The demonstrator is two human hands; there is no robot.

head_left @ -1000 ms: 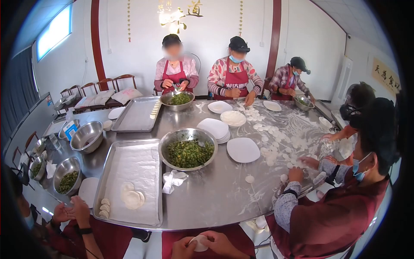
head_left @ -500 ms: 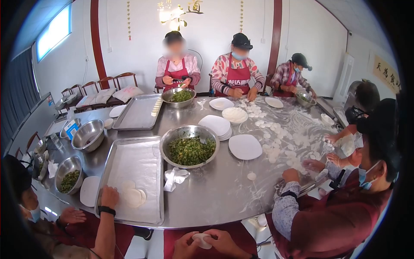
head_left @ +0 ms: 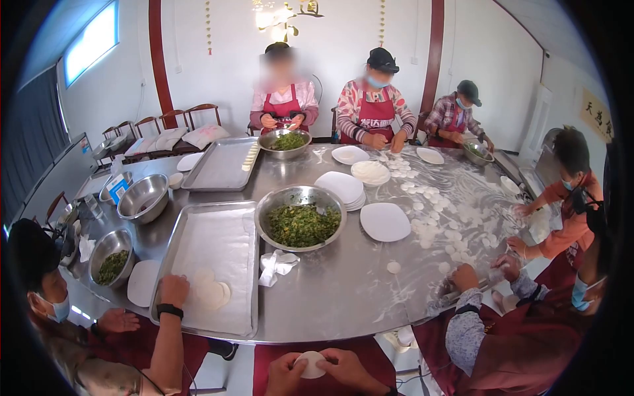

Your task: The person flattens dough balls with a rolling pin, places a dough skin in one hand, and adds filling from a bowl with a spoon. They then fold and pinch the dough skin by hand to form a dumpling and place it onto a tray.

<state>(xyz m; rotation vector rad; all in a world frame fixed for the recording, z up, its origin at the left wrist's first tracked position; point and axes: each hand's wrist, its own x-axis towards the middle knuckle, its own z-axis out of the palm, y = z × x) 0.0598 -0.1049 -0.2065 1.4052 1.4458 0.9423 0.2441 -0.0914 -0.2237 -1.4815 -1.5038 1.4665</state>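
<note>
At the bottom middle of the head view, a round white dough wrapper (head_left: 311,365) is held over the dark red apron, below the table's near edge. My left hand (head_left: 284,375) pinches its left side, and my right hand (head_left: 345,369) grips the right side. The wrapper's pale disc faces up between the fingers, with no filling visible on it. Straight ahead stands a large steel bowl (head_left: 300,218) of chopped green filling. Left of it, a paper-lined metal tray (head_left: 221,251) carries a few overlapping wrappers (head_left: 210,294).
A person's hand (head_left: 174,290) rests over the tray at left. Crumpled white cloth (head_left: 277,265) lies beside the big bowl. White plates (head_left: 385,222) and floured wrappers (head_left: 429,204) spread to the right, where a co-worker's hands (head_left: 465,277) work near the edge.
The wrapper has turned to show more of its round face between my hands. My view has swung slightly, so the table sits a little further right. The co-worker at right has leaned lower.
</note>
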